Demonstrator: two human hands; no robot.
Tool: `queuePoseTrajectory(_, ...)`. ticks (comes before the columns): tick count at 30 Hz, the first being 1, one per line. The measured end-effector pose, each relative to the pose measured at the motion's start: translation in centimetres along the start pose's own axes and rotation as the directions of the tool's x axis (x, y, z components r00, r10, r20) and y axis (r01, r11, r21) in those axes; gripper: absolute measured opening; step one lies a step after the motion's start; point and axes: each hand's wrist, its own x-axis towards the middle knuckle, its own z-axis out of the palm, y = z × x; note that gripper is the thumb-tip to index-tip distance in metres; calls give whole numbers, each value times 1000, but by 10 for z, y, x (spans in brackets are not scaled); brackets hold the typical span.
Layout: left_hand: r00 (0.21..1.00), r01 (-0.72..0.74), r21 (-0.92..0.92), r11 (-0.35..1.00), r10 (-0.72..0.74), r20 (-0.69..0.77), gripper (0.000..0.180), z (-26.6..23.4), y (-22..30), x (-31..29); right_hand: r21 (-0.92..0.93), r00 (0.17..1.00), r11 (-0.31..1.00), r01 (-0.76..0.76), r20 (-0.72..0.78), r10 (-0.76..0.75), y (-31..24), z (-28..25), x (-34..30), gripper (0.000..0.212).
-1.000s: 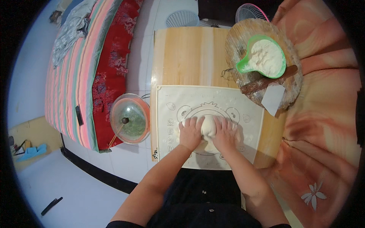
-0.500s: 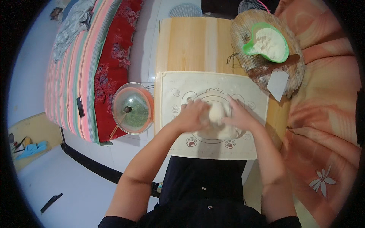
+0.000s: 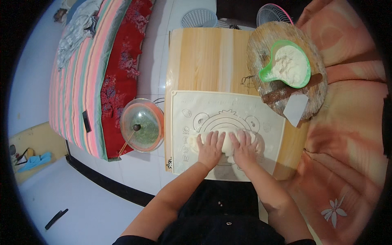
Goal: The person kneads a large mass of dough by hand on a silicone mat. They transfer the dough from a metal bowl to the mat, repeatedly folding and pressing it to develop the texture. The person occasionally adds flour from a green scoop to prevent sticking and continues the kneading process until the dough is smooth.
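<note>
A pale, soft lump of dough (image 3: 226, 146) lies stretched sideways on the cream mat (image 3: 188, 100) printed with a bear face. My left hand (image 3: 210, 150) presses on the left half of the dough, its fingers spread and pointing away from me. Beside it, my right hand (image 3: 244, 150) lies on the right half, fingers also spread. Dough shows between the hands and past their outer sides; what is under the palms is hidden.
On the wooden table (image 3: 200, 61), a round wooden board (image 3: 261, 45) at the far right bears a green scoop-shaped container (image 3: 266, 75) of white flour and a white scraper (image 3: 296, 108). Left of the table stands an orange bowl (image 3: 160, 118) under a clear lid (image 3: 136, 112).
My hands have come down flat onto the dough, which is now wider from side to side. The view has shifted, so the table and mat sit lower in the picture.
</note>
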Motion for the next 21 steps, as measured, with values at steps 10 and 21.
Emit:
queuePoseTrajectory(10,951,295,-122,948,-279,135,56,-11,-16,99,125,933,926,-357,91,348,3,-26,99,70)
queuePoseTrajectory(21,946,-125,-324,938,211,246,77,-109,-17,-21,15,867,999,45,496,-46,-30,-111,-7,102)
